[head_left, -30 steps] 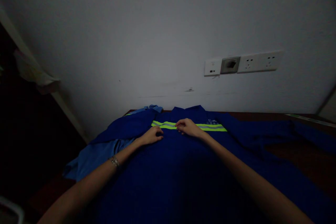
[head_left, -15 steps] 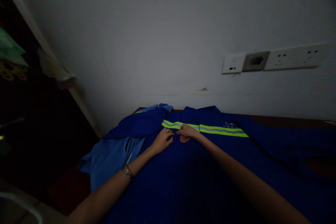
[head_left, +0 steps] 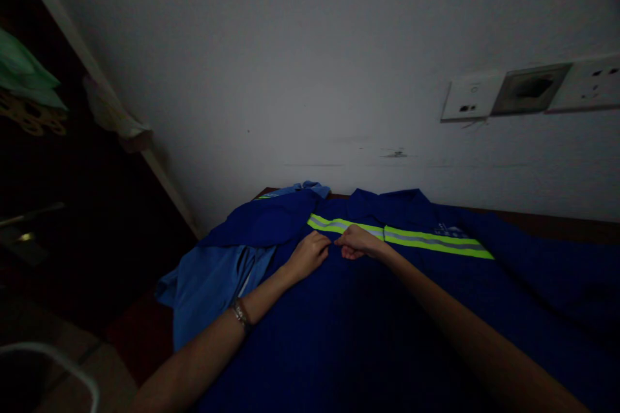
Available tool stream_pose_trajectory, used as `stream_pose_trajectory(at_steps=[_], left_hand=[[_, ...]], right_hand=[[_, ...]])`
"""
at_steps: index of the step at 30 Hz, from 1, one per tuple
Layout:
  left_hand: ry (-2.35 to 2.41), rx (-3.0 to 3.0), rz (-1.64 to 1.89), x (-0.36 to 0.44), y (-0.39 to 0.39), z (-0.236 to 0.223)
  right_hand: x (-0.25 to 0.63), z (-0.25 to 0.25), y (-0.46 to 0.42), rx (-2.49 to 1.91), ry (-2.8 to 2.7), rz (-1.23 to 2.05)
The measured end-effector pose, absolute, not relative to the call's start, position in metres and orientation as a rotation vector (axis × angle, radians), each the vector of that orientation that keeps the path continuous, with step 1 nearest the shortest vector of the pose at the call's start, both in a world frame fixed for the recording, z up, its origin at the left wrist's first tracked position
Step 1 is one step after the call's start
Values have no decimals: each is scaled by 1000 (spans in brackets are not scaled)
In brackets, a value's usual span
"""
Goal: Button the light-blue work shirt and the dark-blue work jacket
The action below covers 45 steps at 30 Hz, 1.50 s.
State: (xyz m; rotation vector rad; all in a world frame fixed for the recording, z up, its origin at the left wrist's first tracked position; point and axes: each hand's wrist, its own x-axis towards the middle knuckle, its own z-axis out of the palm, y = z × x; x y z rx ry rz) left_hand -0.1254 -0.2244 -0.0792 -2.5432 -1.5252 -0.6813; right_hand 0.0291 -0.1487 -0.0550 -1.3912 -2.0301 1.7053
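A dark blue work jacket lies spread out, its collar toward the wall and a yellow-green and grey reflective strip across the chest. Just below the strip, my left hand has its fingers curled and pressed onto the jacket's cloth. Close by on the right, my right hand pinches the same cloth between thumb and forefinger, the other fingers folded in. The fingertips of both hands almost meet. Dim light hides the fine detail of the cloth between them.
Lighter blue clothing lies under the jacket's left side. Behind stands a white wall with a socket panel at right. At left are a dark door with a handle, hanging green cloth and a white curved bar.
The head view has shifted, so the scene sits a little farther right and the sockets look larger. Both hands keep nearly the same place on the jacket.
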Motion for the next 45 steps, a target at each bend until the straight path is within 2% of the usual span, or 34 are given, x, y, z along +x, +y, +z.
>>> stream_pose_trajectory(at_steps=[9,20,45], left_hand=[[-1405,-2416,-434,-125,-223,-75],[-1240,-2312,-513,-122,-228,-64],[-1290,-2398,-450,-126,-229,-66]], right_hand=[[42,-46,-146,-1222,-1954,1823],[48,-47,-134,-1153,-1935,1892],[56,-45,-135,-1215,-1971,1844]])
